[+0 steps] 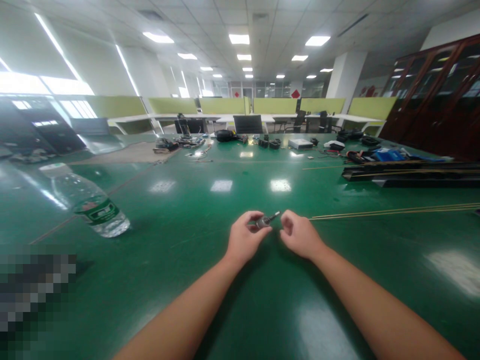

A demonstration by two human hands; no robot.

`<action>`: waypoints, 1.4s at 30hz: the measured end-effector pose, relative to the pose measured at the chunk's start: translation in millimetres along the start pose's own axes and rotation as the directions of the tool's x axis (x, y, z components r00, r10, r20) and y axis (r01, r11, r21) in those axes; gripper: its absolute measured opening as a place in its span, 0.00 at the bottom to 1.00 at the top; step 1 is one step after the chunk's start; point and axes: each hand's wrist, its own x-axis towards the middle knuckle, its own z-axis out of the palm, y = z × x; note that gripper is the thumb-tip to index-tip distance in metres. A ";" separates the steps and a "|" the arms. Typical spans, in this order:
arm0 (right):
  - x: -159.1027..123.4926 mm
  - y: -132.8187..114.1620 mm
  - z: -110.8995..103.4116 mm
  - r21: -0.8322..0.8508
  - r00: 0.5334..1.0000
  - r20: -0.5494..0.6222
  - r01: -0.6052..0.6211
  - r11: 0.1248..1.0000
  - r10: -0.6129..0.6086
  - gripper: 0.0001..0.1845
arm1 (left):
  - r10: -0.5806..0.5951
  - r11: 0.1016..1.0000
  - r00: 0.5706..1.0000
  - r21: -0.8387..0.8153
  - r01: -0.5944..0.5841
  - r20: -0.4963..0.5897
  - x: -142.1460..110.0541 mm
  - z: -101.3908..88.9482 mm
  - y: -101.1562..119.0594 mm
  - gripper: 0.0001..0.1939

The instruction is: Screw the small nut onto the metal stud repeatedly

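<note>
My left hand (244, 236) is closed around a small dark cylinder with a thin shaft (264, 221), held between thumb and fingers just above the green tabletop (232, 305). The shaft slants up to the right and ends in a pale tip. Close beside that tip is my right hand (299, 234), its fingers curled in toward the thumb. Whatever those fingers hold, if anything, is hidden. Thin brass-coloured rods (375, 211) lie on the table, running from behind the right hand toward the right edge.
A clear water bottle (93, 205) with a green label stands at left. A pixelated dark object (37, 285) lies nearer. Black long pieces (416, 175) and a blue item (392, 154) are at right. A white box (300, 144) and several dark parts (269, 142) line the far side.
</note>
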 end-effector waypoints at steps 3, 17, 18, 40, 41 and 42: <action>-1.4 -2.1 -0.4 0.084 1.000 -0.006 -0.017 0.996 0.017 0.22 | 0.037 0.999 0.999 0.010 -0.037 0.018 -0.9 0.2 1.8 0.15; 0.2 -4.7 -3.0 0.115 0.987 -0.064 0.153 0.982 -0.146 0.17 | 0.123 0.989 0.984 0.070 -0.133 0.128 -2.1 -0.9 6.9 0.13; 0.2 -5.1 -3.4 0.107 0.986 -0.061 0.158 0.982 -0.153 0.16 | 0.122 0.989 0.984 0.072 -0.132 0.133 -2.0 -1.0 6.8 0.13; 1.1 -5.2 -4.8 0.082 0.985 -0.040 0.171 0.982 -0.168 0.09 | 0.035 0.998 0.994 -0.053 -0.029 0.107 -2.7 3.6 1.0 0.14; 1.1 -5.2 -4.9 0.078 0.984 -0.041 0.176 0.981 -0.173 0.08 | 0.032 0.998 0.994 -0.056 -0.026 0.106 -2.7 3.7 1.1 0.14; 1.0 -5.0 -5.1 0.076 0.983 -0.042 0.179 0.981 -0.176 0.08 | 0.030 0.998 0.994 -0.060 -0.023 0.106 -2.7 3.7 1.1 0.14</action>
